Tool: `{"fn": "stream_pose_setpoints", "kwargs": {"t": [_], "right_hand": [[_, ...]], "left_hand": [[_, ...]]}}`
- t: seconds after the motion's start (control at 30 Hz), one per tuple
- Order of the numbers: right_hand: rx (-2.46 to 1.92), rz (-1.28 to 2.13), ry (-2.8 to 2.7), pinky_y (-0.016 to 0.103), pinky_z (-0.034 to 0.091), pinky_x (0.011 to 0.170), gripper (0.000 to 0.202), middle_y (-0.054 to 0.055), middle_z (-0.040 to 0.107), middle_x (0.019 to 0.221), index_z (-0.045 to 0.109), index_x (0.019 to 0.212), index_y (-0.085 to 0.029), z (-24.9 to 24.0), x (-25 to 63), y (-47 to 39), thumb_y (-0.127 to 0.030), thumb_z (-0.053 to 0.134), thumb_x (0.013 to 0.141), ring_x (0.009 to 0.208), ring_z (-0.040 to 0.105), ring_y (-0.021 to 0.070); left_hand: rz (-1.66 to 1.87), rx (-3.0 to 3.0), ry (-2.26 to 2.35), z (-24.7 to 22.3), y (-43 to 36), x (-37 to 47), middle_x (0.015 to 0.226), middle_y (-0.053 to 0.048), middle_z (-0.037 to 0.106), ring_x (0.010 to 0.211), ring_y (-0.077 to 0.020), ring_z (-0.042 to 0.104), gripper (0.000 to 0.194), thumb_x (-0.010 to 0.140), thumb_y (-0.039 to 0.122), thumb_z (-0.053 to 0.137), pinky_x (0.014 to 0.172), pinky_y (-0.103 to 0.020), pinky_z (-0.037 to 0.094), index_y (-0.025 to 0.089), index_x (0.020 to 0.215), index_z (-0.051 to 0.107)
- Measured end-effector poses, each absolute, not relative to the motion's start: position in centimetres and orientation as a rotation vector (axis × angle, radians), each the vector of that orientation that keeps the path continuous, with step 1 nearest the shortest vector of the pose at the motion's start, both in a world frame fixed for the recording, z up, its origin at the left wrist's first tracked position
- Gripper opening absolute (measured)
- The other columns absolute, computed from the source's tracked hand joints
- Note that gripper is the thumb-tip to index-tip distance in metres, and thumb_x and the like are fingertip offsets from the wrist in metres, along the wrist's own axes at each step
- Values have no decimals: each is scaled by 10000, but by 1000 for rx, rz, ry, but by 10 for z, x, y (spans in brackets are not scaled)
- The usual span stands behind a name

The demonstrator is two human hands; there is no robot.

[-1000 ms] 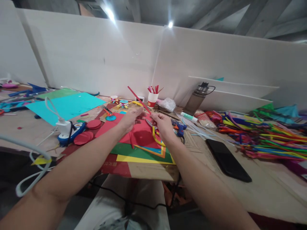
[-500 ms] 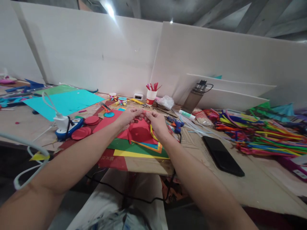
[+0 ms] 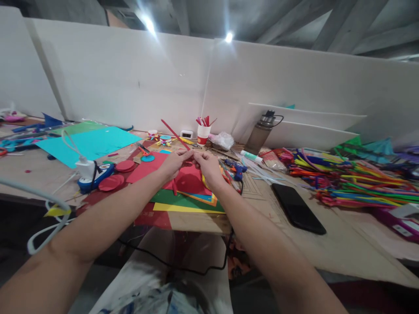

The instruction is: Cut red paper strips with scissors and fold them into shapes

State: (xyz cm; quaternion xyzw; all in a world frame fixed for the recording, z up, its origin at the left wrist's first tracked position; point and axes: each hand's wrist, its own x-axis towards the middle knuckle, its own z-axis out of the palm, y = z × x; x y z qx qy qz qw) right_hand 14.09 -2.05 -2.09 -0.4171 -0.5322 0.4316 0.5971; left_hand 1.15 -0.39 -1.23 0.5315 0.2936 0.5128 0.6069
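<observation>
A thin red strip (image 3: 174, 132) slants up and to the left from between my two hands. My left hand (image 3: 176, 164) is closed on it, fingertips pinched. Fingertips of my right hand (image 3: 207, 165) meet the left ones at the strip's lower end; its fingers are closed too, and what they pinch is hidden. Below both hands lie red sheets (image 3: 190, 179), over a green sheet (image 3: 168, 199) and a yellow sheet (image 3: 183, 208). Another short red piece (image 3: 174, 186) rests on the sheets.
A paper cup (image 3: 203, 134) of red sticks and a bottle (image 3: 260, 133) stand behind. Rightward are a blue glue gun (image 3: 238, 169), a black phone (image 3: 297, 208) and colourful pipe cleaners (image 3: 363, 176). Red discs (image 3: 111, 182), a power strip (image 3: 94, 176) and a cyan sheet (image 3: 91, 144) lie left.
A long red strip now sticks up and left from the hands, where only a small red bit showed between the fingertips. The hands have come closer together. The view has shifted slightly.
</observation>
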Motion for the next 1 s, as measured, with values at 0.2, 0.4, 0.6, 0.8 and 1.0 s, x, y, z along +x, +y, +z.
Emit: {"fn": "stream_pose_setpoints", "kwargs": {"t": [0.2,0.4,0.6,0.8,1.0], "right_hand": [[-1036,1113,-1327,217,350,501,199,-13,575,528,622,608,-162,-21,137,-23,-302,619,749,480,462,82],[-1102,1138,-1351,206,345,502,172,-13,571,507,640,596,-155,-13,138,-28,-223,597,749,490,481,83],[-1094,1175,-1381,218,366,527,163,-1,582,532,633,605,-147,-7,141,-34,-205,571,745,507,488,90],[-1150,1033,-1366,231,359,544,230,8,605,651,623,721,-159,-9,148,-27,-330,528,843,565,493,102],[-1200,904,-1567,241,365,554,314,10,621,650,620,687,-169,-21,147,-22,-445,563,826,576,513,117]], "left_hand": [[1200,1212,784,-13,10,-3,685,-71,688,634,-144,593,278,634,393,806,681,-309,459,129,664,723],[1212,1205,902,-10,12,-6,707,-74,703,621,-135,585,192,657,316,785,620,-266,399,144,631,703],[1288,1117,964,-7,21,-21,793,-91,739,706,-145,635,181,728,320,706,620,-249,371,141,709,724],[1211,1229,877,-9,23,-24,839,-93,744,754,-149,643,234,705,384,743,664,-249,394,152,737,741],[1136,1220,810,-15,10,-2,750,-79,716,713,-161,623,299,615,426,822,693,-292,433,150,695,739]]}}
